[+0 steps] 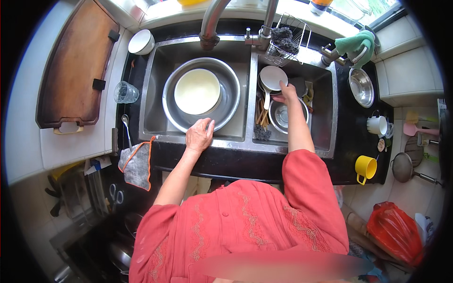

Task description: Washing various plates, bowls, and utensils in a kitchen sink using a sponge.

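Observation:
My left hand (200,135) is at the near rim of a wide stainless steel basin (228,81) in the left sink; whether it grips the rim is unclear. Inside that basin sits a cream-coloured bowl (197,91). Over the right sink, my right hand (287,94) has its thumb on the edge of a small pale round dish (273,78), with its fingers beneath. A white spoon handle (267,100) sticks out below the dish. Under my right forearm lies a steel bowl (282,115), partly hidden. Wooden chopsticks (262,115) and a dark scrubber (262,133) lie to its left.
A curved faucet (211,26) hangs over the left sink. Behind the right sink stands a wire rack (288,39) holding a scouring pad. A white bowl (141,42), a glass (126,92) and a spoon (126,127) are at left; a yellow mug (366,167) and a metal bowl (361,88) at right.

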A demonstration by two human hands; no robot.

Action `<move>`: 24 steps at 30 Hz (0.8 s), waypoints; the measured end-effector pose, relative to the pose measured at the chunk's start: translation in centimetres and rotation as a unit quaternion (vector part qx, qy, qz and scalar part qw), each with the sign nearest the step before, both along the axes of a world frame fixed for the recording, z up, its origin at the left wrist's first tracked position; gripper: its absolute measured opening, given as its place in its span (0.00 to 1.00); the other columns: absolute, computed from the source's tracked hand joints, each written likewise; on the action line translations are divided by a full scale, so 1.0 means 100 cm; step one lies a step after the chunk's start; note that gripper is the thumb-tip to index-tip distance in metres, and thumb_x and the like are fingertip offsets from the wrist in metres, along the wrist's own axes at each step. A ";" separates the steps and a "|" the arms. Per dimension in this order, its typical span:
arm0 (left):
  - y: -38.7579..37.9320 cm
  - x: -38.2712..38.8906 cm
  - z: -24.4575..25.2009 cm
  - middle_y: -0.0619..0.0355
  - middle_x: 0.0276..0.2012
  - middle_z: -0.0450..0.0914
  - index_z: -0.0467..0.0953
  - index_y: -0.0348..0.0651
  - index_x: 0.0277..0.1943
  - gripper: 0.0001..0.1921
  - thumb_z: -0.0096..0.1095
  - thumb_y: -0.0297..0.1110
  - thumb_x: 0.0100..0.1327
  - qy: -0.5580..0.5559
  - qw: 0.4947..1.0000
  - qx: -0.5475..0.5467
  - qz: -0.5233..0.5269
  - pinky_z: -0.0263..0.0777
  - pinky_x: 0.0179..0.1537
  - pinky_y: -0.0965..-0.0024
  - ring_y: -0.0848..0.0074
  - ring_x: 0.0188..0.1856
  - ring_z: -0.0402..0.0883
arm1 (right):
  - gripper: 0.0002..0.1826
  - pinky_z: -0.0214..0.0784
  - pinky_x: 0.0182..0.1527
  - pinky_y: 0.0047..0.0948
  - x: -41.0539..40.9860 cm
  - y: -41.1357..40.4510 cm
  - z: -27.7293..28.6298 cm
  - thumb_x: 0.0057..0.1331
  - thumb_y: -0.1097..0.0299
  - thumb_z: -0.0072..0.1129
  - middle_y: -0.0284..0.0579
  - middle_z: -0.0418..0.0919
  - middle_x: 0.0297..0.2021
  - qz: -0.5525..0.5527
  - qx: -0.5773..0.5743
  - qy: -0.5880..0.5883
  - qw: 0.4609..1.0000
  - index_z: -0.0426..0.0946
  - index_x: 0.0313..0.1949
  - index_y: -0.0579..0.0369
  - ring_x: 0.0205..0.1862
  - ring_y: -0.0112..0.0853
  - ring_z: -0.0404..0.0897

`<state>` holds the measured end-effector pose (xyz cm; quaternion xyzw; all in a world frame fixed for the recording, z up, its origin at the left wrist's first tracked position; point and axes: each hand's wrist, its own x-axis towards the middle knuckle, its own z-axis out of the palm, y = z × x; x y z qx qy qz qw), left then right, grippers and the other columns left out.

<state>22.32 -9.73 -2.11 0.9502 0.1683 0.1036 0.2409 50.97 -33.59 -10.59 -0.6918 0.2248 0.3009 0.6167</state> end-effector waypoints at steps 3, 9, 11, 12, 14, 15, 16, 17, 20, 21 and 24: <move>0.005 -0.006 -0.002 0.52 0.33 0.80 0.77 0.42 0.37 0.09 0.56 0.38 0.62 -0.002 1.000 0.006 0.007 0.73 0.36 0.61 0.58 0.35 0.80 | 0.21 0.78 0.37 0.43 -0.005 -0.010 0.042 0.64 0.55 0.52 0.56 0.76 0.44 0.071 -0.188 -0.117 0.973 0.70 0.50 0.58 0.40 0.47 0.81; 0.003 -0.005 0.000 0.52 0.33 0.81 0.78 0.43 0.37 0.10 0.56 0.40 0.62 -0.002 1.000 0.002 0.006 0.74 0.36 0.61 0.58 0.35 0.80 | 0.22 0.67 0.54 0.44 -0.012 -0.088 0.014 0.58 0.59 0.58 0.60 0.74 0.48 0.286 -0.524 -0.167 0.785 0.73 0.49 0.57 0.52 0.52 0.73; 0.002 -0.002 0.001 0.51 0.35 0.81 0.78 0.41 0.39 0.13 0.56 0.42 0.62 0.012 1.000 0.004 0.002 0.75 0.38 0.62 0.59 0.36 0.80 | 0.20 0.67 0.54 0.42 -0.016 -0.104 -0.001 0.56 0.65 0.58 0.60 0.74 0.49 0.346 -0.499 -0.150 0.780 0.73 0.49 0.57 0.52 0.50 0.74; 0.003 -0.003 0.001 0.51 0.35 0.81 0.78 0.41 0.39 0.13 0.56 0.42 0.62 0.013 1.000 0.007 0.005 0.75 0.38 0.62 0.59 0.36 0.80 | 0.17 0.66 0.55 0.40 -0.017 -0.102 -0.003 0.54 0.72 0.55 0.58 0.75 0.48 0.323 -0.519 -0.112 0.784 0.76 0.46 0.57 0.53 0.48 0.74; 0.001 -0.001 0.002 0.51 0.36 0.81 0.78 0.42 0.39 0.13 0.56 0.42 0.62 0.012 1.000 0.006 -0.003 0.75 0.38 0.62 0.59 0.37 0.80 | 0.17 0.67 0.54 0.39 -0.013 -0.120 -0.004 0.53 0.74 0.54 0.57 0.76 0.46 0.332 -0.499 -0.130 0.790 0.77 0.44 0.56 0.52 0.48 0.74; 0.000 -0.001 0.003 0.51 0.36 0.81 0.78 0.42 0.39 0.13 0.56 0.42 0.62 0.014 1.000 0.007 -0.001 0.75 0.38 0.62 0.59 0.37 0.80 | 0.17 0.67 0.53 0.39 -0.013 -0.129 -0.003 0.51 0.75 0.53 0.56 0.77 0.45 0.341 -0.481 -0.148 0.794 0.77 0.43 0.55 0.51 0.47 0.75; 0.001 -0.003 0.004 0.52 0.35 0.81 0.78 0.42 0.39 0.12 0.55 0.42 0.62 0.020 1.000 0.003 0.007 0.74 0.38 0.62 0.59 0.37 0.80 | 0.18 0.67 0.53 0.39 -0.013 -0.127 0.010 0.52 0.75 0.51 0.57 0.77 0.45 0.345 -0.465 -0.165 0.798 0.77 0.45 0.55 0.52 0.47 0.74; 0.003 -0.005 0.004 0.52 0.35 0.81 0.78 0.43 0.39 0.12 0.55 0.41 0.63 0.025 1.000 0.000 0.019 0.73 0.39 0.61 0.59 0.38 0.80 | 0.19 0.67 0.53 0.39 -0.015 -0.123 0.032 0.53 0.75 0.50 0.58 0.76 0.45 0.351 -0.448 -0.185 0.801 0.76 0.46 0.54 0.52 0.47 0.74; 0.003 -0.005 0.003 0.52 0.35 0.80 0.78 0.42 0.39 0.13 0.54 0.42 0.63 0.040 0.999 0.002 0.011 0.73 0.39 0.62 0.59 0.38 0.80 | 0.20 0.67 0.52 0.41 -0.031 -0.124 0.093 0.53 0.74 0.49 0.58 0.77 0.44 0.317 -0.486 -0.275 0.767 0.76 0.47 0.54 0.49 0.48 0.76; 0.003 -0.006 0.004 0.52 0.35 0.80 0.78 0.42 0.39 0.13 0.54 0.43 0.63 0.045 0.999 0.003 0.010 0.73 0.39 0.62 0.59 0.38 0.80 | 0.20 0.67 0.52 0.41 -0.043 -0.122 0.120 0.53 0.74 0.49 0.59 0.77 0.43 0.315 -0.502 -0.296 0.749 0.76 0.47 0.54 0.49 0.48 0.76; 0.003 -0.005 0.006 0.52 0.34 0.80 0.78 0.43 0.39 0.14 0.53 0.44 0.64 0.065 0.998 -0.008 0.007 0.74 0.39 0.61 0.59 0.37 0.80 | 0.18 0.70 0.42 0.37 -0.065 -0.145 0.171 0.54 0.73 0.49 0.54 0.79 0.33 0.271 -0.455 -0.386 0.755 0.75 0.46 0.59 0.35 0.43 0.78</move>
